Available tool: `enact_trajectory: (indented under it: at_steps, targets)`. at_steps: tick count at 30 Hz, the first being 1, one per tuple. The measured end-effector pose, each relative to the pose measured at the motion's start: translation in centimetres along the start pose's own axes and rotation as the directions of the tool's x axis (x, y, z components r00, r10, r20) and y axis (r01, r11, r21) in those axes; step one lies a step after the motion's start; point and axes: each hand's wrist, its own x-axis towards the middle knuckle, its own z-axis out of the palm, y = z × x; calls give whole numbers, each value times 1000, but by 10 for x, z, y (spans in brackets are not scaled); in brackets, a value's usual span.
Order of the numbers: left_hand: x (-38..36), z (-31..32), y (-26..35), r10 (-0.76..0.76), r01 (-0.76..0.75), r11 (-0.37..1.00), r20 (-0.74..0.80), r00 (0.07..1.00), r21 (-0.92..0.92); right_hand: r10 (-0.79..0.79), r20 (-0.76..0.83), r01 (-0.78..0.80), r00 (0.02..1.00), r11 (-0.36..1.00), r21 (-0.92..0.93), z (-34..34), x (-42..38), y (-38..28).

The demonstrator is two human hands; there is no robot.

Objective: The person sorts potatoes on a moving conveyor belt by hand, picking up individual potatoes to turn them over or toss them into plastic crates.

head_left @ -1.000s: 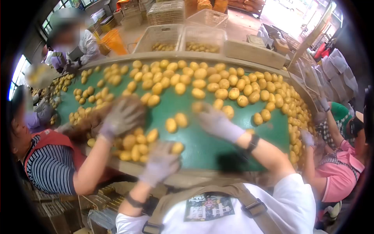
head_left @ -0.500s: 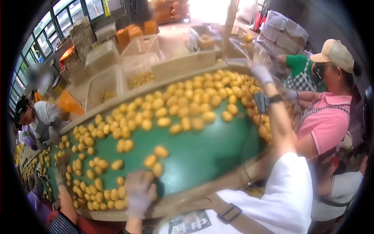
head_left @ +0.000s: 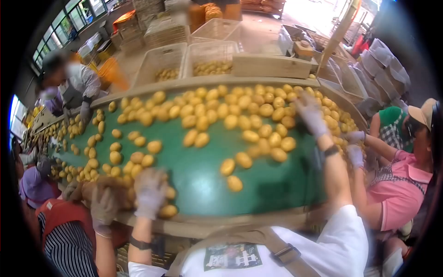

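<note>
Many yellow potatoes [head_left: 235, 183] lie on a green conveyor belt [head_left: 194, 184]. My left hand [head_left: 151, 196], in a pale, soiled glove, is at the near edge of the belt, with its fingers spread against the potatoes there. My right hand [head_left: 311, 113], gloved too and slightly blurred, reaches across to the potatoes at the far right. Its fingers look stretched out over them, and I see nothing gripped. Potatoes right under both palms are hidden.
On my left, a co-worker's gloved hand [head_left: 105, 205] is close to mine. Another person's gloved hands [head_left: 355, 154] work at the right. Plastic crates [head_left: 212, 60] with potatoes stand beyond the wooden board [head_left: 272, 66]. A person [head_left: 76, 83] leans over the far left side.
My right hand has come down from above the far edge onto the potatoes. My left hand has moved from the belt's rim onto potatoes. The view has turned left.
</note>
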Motion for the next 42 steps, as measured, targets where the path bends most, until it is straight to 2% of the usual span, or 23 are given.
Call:
enact_trajectory:
  at_steps: [1, 2, 4, 5, 7, 8, 11, 13, 14, 16, 20, 22, 23, 25, 26, 28, 30, 31, 32, 34, 38, 40, 42]
  targets:
    - [-2, -8, -11, -86, 89, 995, -58, 995, 46, -264, -57, 204, 963, 847, -491, 11, -2, 36]
    - [-5, -8, -14, -45, 48, 998, -76, 996, 34, 3, -74, -29, 997, 938, -347, 8, 2, 19]
    - [-3, -15, 4, 66, -65, 998, -46, 997, 16, 503, 20, -501, 864, 863, -61, -8, 14, -35]
    - [2, -17, 27, 132, -132, 991, 8, 991, 3, 443, 9, -443, 896, 896, -21, -1, 14, -43]
    - [16, -9, 76, 354, -330, 862, -8, 935, -384, 325, -4, -324, 946, 944, 63, 17, 7, -59]
    - [22, 8, 98, 487, -466, 789, -56, 872, -402, 330, 137, -341, 934, 938, 64, 10, 10, -76]
    - [43, 24, 156, 744, -736, 603, -116, 658, -306, 190, 242, -247, 951, 941, 231, 20, 9, -130]
    - [65, 39, 178, 777, -767, 568, -112, 619, -299, 22, 293, -74, 956, 983, 168, 19, 13, -184]
    - [72, 47, 181, 798, -786, 543, -109, 592, -294, -23, 322, -83, 946, 946, 312, 25, 13, -202]
    - [81, 57, 177, 745, -737, 622, -91, 661, -264, -174, 325, -21, 930, 855, 518, 60, 0, -228]
    - [73, 30, 121, 556, -528, 820, 85, 827, -223, -545, 237, 303, 804, 719, 626, 56, -19, -272]
    - [57, 22, 72, 465, -477, 865, -108, 879, -155, -646, 117, 560, 755, 727, 398, 60, 14, -245]
    - [51, 18, 53, 379, -380, 920, -33, 925, -93, -701, 71, 665, 709, 699, 262, 60, 39, -227]
    - [40, 13, 4, 134, -148, 985, 143, 981, 89, -479, 131, 496, 868, 835, -238, 58, 86, -186]
    - [34, 12, -25, -26, -24, 977, 230, 973, 212, -217, 328, 270, 919, 955, -124, 45, 113, -174]
    - [5, 12, -69, -140, 123, 949, 38, 989, 292, 13, 455, 36, 891, 994, -99, 43, 131, -156]
    - [-11, 7, -77, -154, 176, 931, -92, 984, 321, -43, 316, 105, 948, 978, -182, 71, 134, -146]
    - [-18, 5, -78, -160, 203, 922, -153, 975, 331, -72, 383, 154, 921, 970, -190, 76, 134, -142]
    - [-22, 3, -73, -194, 215, 939, -102, 976, 270, -95, 454, 202, 886, 960, -193, 75, 127, -145]
    - [-25, -3, -42, -122, 137, 977, -99, 988, 166, -64, 300, 2, 952, 979, 202, 86, 104, -140]
    - [-29, -11, 11, 15, -18, 999, -57, 998, -51, -126, 443, 42, 887, 980, 195, 23, 61, -157]
    - [-34, -12, 34, 57, -68, 984, -71, 996, -163, -97, 416, -4, 904, 972, 235, 44, 57, -123]
    - [-23, -19, 67, 204, -220, 922, -82, 975, -317, -73, 271, -43, 960, 917, 397, 105, 63, -65]
